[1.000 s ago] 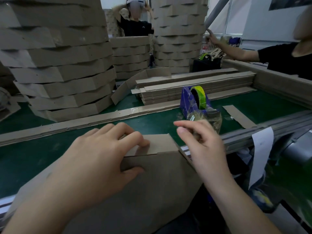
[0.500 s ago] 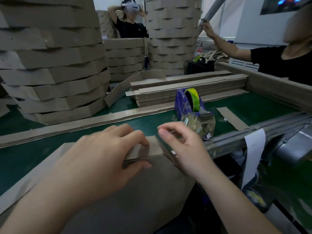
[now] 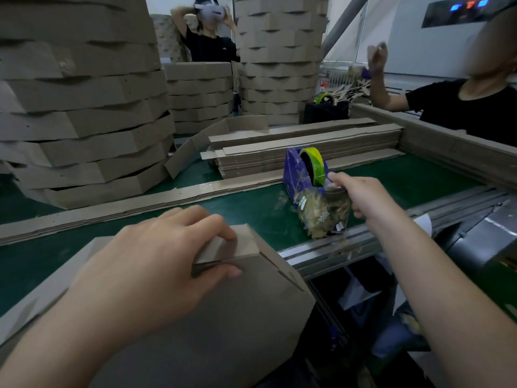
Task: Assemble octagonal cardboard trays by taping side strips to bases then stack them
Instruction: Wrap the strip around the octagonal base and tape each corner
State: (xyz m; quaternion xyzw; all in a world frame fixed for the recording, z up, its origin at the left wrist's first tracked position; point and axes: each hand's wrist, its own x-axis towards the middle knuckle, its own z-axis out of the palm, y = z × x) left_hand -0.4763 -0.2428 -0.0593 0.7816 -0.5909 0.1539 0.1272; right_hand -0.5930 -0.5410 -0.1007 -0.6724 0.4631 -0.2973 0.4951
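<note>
**Item:** tray [image 3: 195, 317] in progress, lower centre of frame, on the near edge of the green belt [image 3: 251, 214]. The base [image 3: 218, 337] tilts up twd me. The side strip [image 3: 247, 243] runs along its top edge. The corner seam at right shows a gap, and no tape is visible on it.

**Left hand** [image 3: 156, 264]: my fingers [image 3: 212, 222] curl over the strip's top edge w/ thumb on the outer face, pinching the strip to the base. The hold looks firm.

**Right hand** [image 3: 363, 197]: centre right, at the tape dispenser [image 3: 293, 177]. My index tip is at the cutter end, just below the yellow-green tape roll [image 3: 314, 163], and the other fingers are loosely curled. I can't tell whether the tape end is in the pinch, as clear tape doesn't show here.

**Step, in my judgement:** taping strip to base, at the tape-fetch stage; stacking not yet due.

**Next move calls for:**
- Draw a short length and tear it at the cutter.
- Carry it to the seam and lay it across strip and base.
- The left pinch mustn't slacken, as the strip prob. springs off if it does.

**Surroundings:**
- Pile of flat strips [image 3: 307, 144] at centre, behind the dispenser.
- Stacks of finished trays [image 3: 84, 130] at upper left and upper centre.
- Two other persons, upper centre and upper right, not at my workpiece.
</note>
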